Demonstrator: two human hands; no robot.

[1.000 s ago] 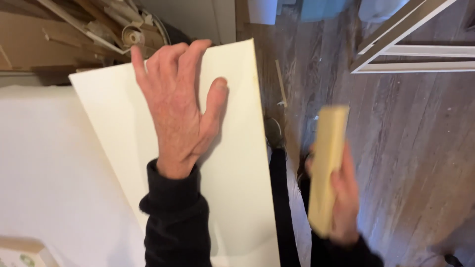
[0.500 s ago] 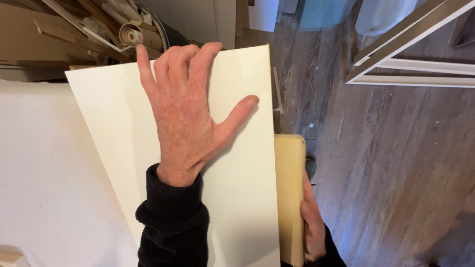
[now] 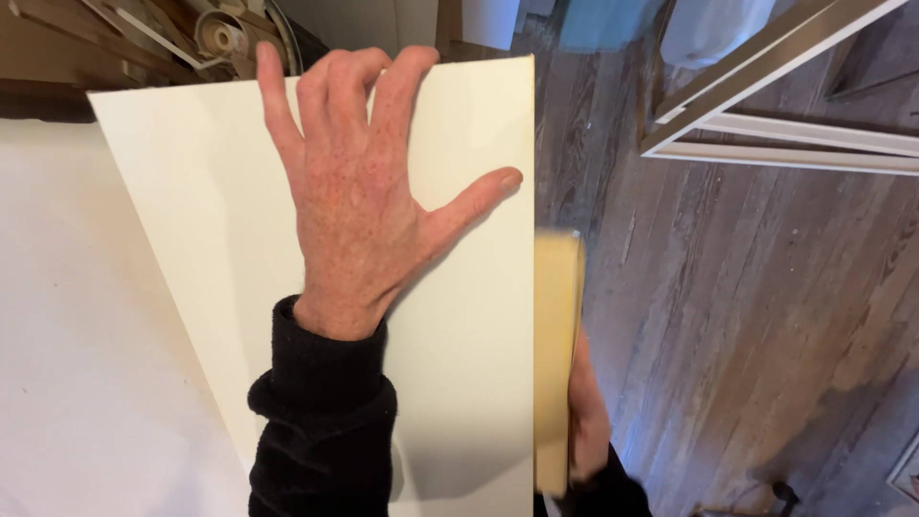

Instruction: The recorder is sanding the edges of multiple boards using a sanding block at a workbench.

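— Where was the block when you looked?

— Hard against the right edge of the cream panel (image 3: 239,239). The tan sanding block (image 3: 557,354) stood on its long side, blurred at the far end, so I judged it was moving along that edge. Half a second before, it had sat a little nearer; a second before, it had been tilted and lifted clear of the board, out over the wooden floor (image 3: 747,335). So it had come in and met the edge, and the rubbing of that edge looked to be under way.

— And the hands?

— The right hand (image 3: 586,416) was clenched round the near part of the block, fingers wrapped on its right face, its grip firm as far as I could see. The left hand (image 3: 359,211) lay flat on the panel, grasping nothing, fingers spread toward the far edge and the thumb stretched out almost to the right edge. It had widened since the earlier looks, pinning the board harder.

— What was underneath?

— A white desk (image 3: 67,335), with the panel overhanging to the right. White frames (image 3: 766,124) leaned on the floor far right, and scrap wood (image 3: 115,38) lay far left.
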